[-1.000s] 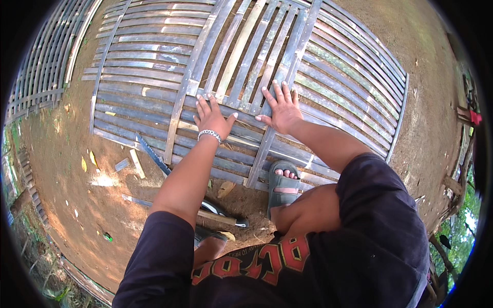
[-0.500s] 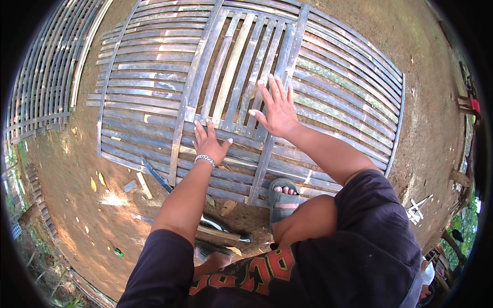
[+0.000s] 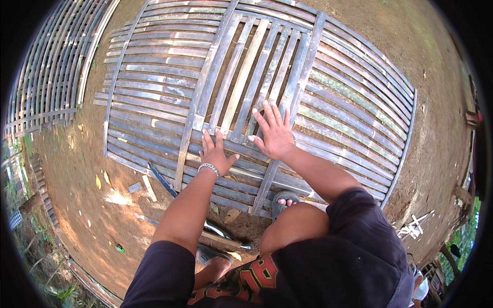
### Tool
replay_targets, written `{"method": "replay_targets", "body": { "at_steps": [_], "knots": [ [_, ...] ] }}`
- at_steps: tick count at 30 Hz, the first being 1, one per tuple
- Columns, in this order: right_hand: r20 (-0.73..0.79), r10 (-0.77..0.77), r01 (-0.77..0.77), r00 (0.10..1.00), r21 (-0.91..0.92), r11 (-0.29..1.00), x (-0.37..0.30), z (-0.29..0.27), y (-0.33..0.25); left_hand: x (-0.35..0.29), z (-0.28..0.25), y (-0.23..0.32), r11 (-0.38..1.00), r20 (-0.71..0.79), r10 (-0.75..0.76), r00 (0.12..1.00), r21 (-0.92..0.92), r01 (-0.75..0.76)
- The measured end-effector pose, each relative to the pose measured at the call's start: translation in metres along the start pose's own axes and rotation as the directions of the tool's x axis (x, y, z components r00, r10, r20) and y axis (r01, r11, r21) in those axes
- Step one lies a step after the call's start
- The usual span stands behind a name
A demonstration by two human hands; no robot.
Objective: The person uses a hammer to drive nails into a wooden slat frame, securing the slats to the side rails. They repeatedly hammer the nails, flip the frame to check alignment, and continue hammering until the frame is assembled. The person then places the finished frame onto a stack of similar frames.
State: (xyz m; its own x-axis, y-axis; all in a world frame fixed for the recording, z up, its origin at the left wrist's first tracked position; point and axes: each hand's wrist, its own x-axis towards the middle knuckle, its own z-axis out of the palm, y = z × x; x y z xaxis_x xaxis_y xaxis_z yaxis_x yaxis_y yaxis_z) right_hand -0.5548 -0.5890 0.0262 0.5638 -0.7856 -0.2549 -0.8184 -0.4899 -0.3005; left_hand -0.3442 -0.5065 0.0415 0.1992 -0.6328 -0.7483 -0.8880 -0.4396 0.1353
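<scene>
A large slatted panel [image 3: 154, 107], apparently of split bamboo, lies on the ground before me. Its middle section has slats running lengthwise between two long crosspieces, with crosswise slats on both sides. My left hand [image 3: 218, 156], a silver bracelet at its wrist, has its fingers spread on the slats by the near end of the middle section. To its right, my right hand [image 3: 277, 137] is also open, palm down with fingers apart, over the near end of the lengthwise slats. Whether its palm touches them I cannot tell. Neither hand holds anything.
Partly under the panel's near left edge lies a long dark blade [image 3: 162, 177]. A curved dark tool [image 3: 228, 237] rests near my feet. Another slatted panel [image 3: 49, 61] stands at far left. Wood scraps [image 3: 417, 224] lie at right. My sandaled foot [image 3: 285, 201] is at the panel's near edge.
My right hand has come nearer to me and closer to my left hand, fingers still spread. My knee has shifted left, and the view has turned slightly.
</scene>
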Motion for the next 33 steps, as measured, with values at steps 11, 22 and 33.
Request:
{"method": "replay_targets", "body": {
  "at_steps": [11, 22, 33],
  "knots": [
    [0.148, -0.01, 0.023, 0.989, -0.091, 0.996, 0.006, 0.004, -0.009, 0.005, -0.003, -0.014, 0.998, 0.041, 0.052, 0.998, -0.043, -0.05],
    [0.31, -0.083, 0.125, 0.947, -0.118, 0.985, 0.01, -0.024, -0.022, 0.007, 0.031, 0.021, 0.245, -0.156, -0.162, 0.974, -0.963, -0.113],
    [0.263, -0.073, 0.1, 0.962, -0.091, 0.991, 0.002, -0.044, -0.038, -0.001, 0.012, 0.009, -0.497, 0.006, -0.189, 0.982, -0.863, -0.09]
  ]
}}
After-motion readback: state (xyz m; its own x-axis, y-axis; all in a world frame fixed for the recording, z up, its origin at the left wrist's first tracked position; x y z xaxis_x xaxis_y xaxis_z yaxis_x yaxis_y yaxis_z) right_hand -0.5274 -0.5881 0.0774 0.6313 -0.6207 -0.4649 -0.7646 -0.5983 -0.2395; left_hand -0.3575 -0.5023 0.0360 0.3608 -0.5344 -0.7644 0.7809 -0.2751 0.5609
